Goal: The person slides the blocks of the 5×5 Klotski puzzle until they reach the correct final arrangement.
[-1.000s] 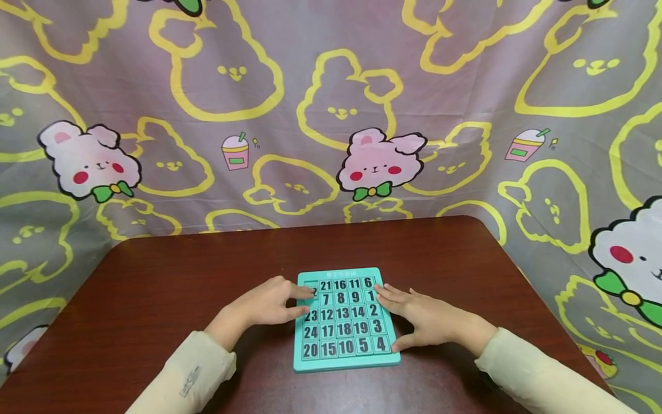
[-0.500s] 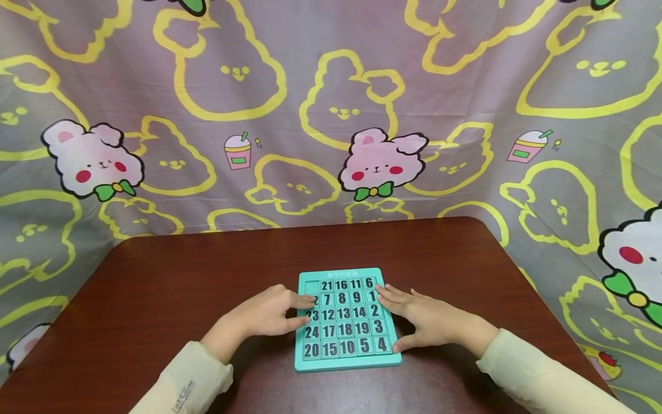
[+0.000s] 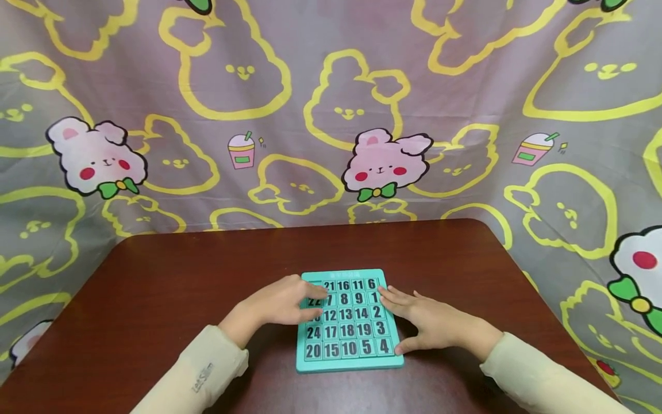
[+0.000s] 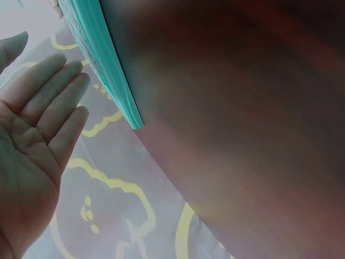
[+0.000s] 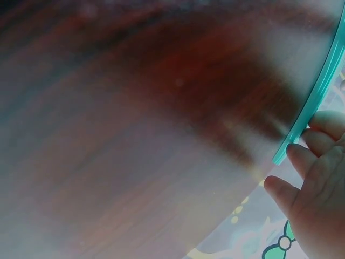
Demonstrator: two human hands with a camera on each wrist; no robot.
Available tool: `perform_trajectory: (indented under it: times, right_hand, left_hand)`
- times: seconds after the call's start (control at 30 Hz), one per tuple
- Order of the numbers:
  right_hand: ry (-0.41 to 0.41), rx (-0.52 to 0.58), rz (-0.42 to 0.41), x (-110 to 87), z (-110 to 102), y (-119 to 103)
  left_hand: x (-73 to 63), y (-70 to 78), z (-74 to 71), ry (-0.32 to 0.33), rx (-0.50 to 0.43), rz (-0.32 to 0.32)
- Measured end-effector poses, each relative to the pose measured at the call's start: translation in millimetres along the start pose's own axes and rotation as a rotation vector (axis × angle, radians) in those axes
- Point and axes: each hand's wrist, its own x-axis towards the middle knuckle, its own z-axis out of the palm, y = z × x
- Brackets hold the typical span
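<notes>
A turquoise number slide puzzle lies flat on the table, its tiles printed with black numbers. My left hand reaches over its left side with fingers extended; the index fingertip is above tile 22, near tile 7. The thumb covers part of the tile below. The top-left corner slot is partly hidden by the index finger. My right hand rests along the right edge, fingertips at the upper part and thumb at the lower right corner. In the right wrist view its fingers touch the frame.
The dark reddish-brown table has rounded far corners. Behind it and at both sides hangs a grey-pink curtain with yellow outlines and rabbit heads.
Tile 22 slid toward me from the top-left slot, leaving that slot bare half a second ago. My left hand then lifted slightly up and to the right. The right hand stayed in place.
</notes>
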Motion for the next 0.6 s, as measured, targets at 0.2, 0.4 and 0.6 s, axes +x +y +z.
perform_trajectory:
  times: [0.2,0.4,0.6]
  right_hand:
    - [-0.007,0.007,0.001,-0.7,2,1]
    - [0.001,0.004,-0.001,-0.2,3,2]
    - [0.004,-0.007,-0.003,0.6,0,1]
  left_hand:
    - [12.5,2.3,2.8,-0.038,-0.007,-0.025]
    - [19.3,1.5,4.5,-0.049,-0.018,-0.029]
    - [15.0,-4.7,1.8,-0.046,-0.022,-0.054]
